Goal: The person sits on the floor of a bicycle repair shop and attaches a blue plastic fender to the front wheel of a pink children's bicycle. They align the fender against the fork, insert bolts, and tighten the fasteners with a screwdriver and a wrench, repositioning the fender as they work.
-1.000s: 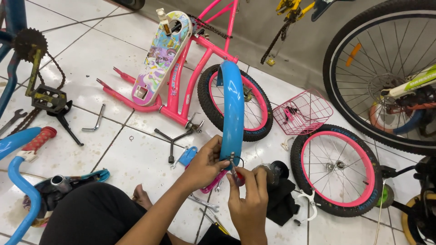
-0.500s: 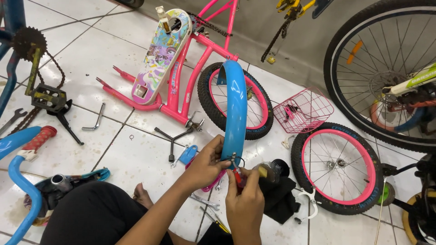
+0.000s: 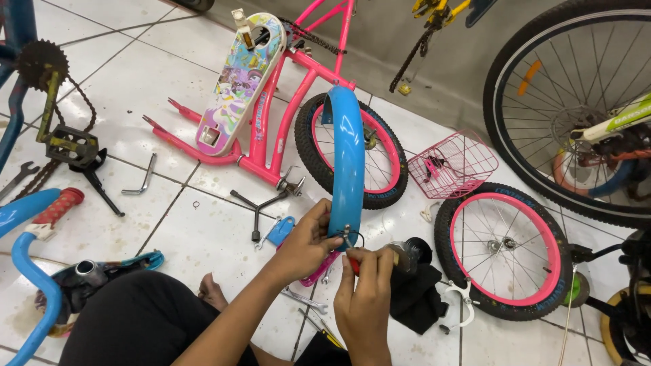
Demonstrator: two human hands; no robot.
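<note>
Two hands [image 3: 339, 271] grip blue fender [image 3: 349, 156] beside pink wheels [image 3: 505, 254].

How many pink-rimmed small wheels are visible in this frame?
2. One pink-rimmed wheel stands behind the blue fender; the other pink-rimmed wheel lies on the floor right of it. More could be hidden out of frame.

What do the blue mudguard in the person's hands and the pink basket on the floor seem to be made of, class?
Blue mudguard: probably glossy plastic or painted metal; the smooth curved surface shows a shine, which leaves it open. Pink basket: wire mesh, likely coated metal; the open grid of thin pink strands shows it.
</note>
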